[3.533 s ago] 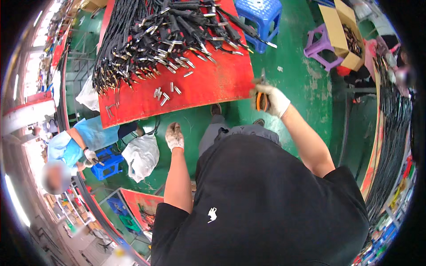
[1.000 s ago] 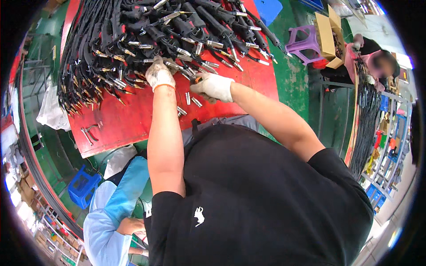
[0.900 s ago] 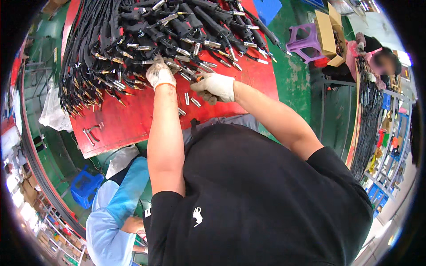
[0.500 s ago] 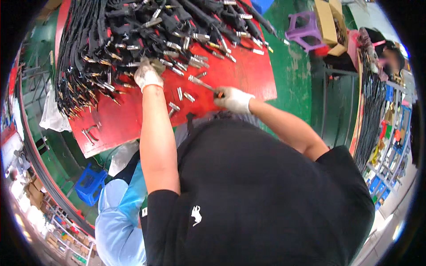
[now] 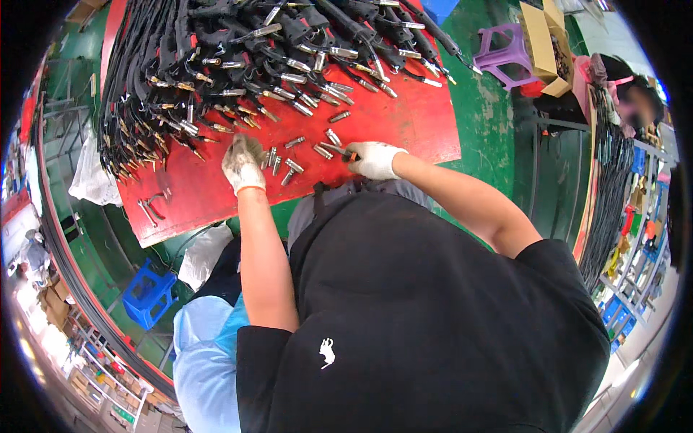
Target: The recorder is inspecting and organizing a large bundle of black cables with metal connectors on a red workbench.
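My left hand [image 5: 244, 164], in a white glove with dirty fingertips, is low over the red table at the front edge of a pile of black torch-like cables [image 5: 209, 79]. Its fingers are bent in and hide whatever is between them. Beside it lie several loose silver metal sleeves [image 5: 293, 167]. My right hand [image 5: 378, 160], also gloved, is closed around the orange-and-black handle of a slim metal tool [image 5: 336, 149]. The tool's shaft points left, close to another loose silver sleeve [image 5: 323, 152]. Many cables end in silver or brass tips.
Pliers [image 5: 152, 208] lie near the table's left front corner. On the right stand a purple stool [image 5: 498, 58] and an open cardboard box [image 5: 540, 45]. A blue stool [image 5: 148, 294] is at lower left, near a person in light blue [image 5: 209, 361]. Another person sits far right.
My left hand has drawn back from the cables toward me. My right hand moved slightly right, and its tool tip, earlier by a silver sleeve, is lower. More loose sleeves show on the table.
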A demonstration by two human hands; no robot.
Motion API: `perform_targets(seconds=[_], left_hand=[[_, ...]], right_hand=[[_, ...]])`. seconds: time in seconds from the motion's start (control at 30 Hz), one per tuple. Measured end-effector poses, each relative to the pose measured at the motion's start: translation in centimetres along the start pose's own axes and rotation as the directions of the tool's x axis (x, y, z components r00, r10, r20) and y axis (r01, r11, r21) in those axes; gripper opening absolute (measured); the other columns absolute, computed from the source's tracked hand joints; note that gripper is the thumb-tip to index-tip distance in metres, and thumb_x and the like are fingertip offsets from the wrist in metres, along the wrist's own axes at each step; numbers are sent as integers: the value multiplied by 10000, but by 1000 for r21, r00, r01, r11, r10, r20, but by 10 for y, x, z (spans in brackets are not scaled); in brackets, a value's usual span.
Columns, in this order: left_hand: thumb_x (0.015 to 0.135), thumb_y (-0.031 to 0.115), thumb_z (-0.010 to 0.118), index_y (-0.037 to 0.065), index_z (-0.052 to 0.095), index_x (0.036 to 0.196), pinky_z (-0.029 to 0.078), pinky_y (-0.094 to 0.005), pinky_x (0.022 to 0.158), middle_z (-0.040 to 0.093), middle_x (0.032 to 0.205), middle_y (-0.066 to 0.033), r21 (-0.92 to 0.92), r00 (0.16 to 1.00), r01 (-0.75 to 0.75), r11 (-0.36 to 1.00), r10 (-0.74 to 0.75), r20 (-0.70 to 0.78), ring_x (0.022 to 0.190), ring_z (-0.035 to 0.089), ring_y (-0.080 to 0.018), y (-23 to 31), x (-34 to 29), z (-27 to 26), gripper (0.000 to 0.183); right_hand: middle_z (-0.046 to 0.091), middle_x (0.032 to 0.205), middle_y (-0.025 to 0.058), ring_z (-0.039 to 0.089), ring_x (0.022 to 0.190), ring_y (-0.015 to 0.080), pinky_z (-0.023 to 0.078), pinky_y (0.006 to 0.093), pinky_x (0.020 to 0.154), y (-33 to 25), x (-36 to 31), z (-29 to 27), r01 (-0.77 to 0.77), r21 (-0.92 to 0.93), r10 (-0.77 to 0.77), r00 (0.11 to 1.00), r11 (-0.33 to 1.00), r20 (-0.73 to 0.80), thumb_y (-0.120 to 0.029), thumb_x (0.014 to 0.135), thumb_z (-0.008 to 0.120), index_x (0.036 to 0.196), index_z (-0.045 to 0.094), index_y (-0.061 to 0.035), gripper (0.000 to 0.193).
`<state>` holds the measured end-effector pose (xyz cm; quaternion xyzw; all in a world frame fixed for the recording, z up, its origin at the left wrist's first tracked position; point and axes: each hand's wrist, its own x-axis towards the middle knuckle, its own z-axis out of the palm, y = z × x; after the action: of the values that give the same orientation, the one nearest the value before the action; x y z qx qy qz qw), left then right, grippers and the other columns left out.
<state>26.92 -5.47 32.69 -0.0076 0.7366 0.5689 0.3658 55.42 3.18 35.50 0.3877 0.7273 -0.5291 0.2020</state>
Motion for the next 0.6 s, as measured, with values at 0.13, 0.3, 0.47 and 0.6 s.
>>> perform_targets(seconds=[0.13, 0.3, 0.47, 0.6], left_hand=[[981, 345, 631, -9, 653, 1073, 569, -332, 606, 689, 871, -115, 17, 1000, -15, 1000, 15, 19, 714, 669, -198, -25, 4, -18, 367], [982, 285, 642, 0, 648, 1122, 537, -300, 585, 690, 907, -105, -31, 995, 22, 999, -19, 102, 716, 655, -177, -34, 12, -8, 318], [989, 284, 635, -13, 644, 1134, 538, -294, 600, 692, 901, -107, -11, 997, 44, 999, -44, 66, 707, 648, -174, -25, 15, 0, 330], [991, 274, 627, -16, 642, 1124, 539, -298, 594, 683, 882, -109, -7, 993, 46, 999, -45, 108, 697, 648, -178, -34, 27, -9, 320]], right_hand=[[686, 1120, 238, 654, 1070, 393, 494, 458, 922, -27, 16, -8, 27, -12, -28, 995, 1000, -97, -323, 906, 582, 1199, 638, -51, 404], [682, 1168, 238, 649, 1110, 379, 491, 450, 953, -47, 54, -7, 9, 55, -5, 997, 998, -79, -357, 914, 594, 1195, 645, -49, 421], [686, 1176, 235, 651, 1124, 378, 495, 453, 963, -46, 66, -13, -105, 98, 114, 989, 990, -92, -354, 879, 615, 1222, 637, -53, 457], [669, 1232, 247, 635, 1174, 382, 490, 448, 994, -49, 69, -20, -147, 80, 159, 970, 986, -185, -374, 879, 607, 1275, 615, -45, 514]])
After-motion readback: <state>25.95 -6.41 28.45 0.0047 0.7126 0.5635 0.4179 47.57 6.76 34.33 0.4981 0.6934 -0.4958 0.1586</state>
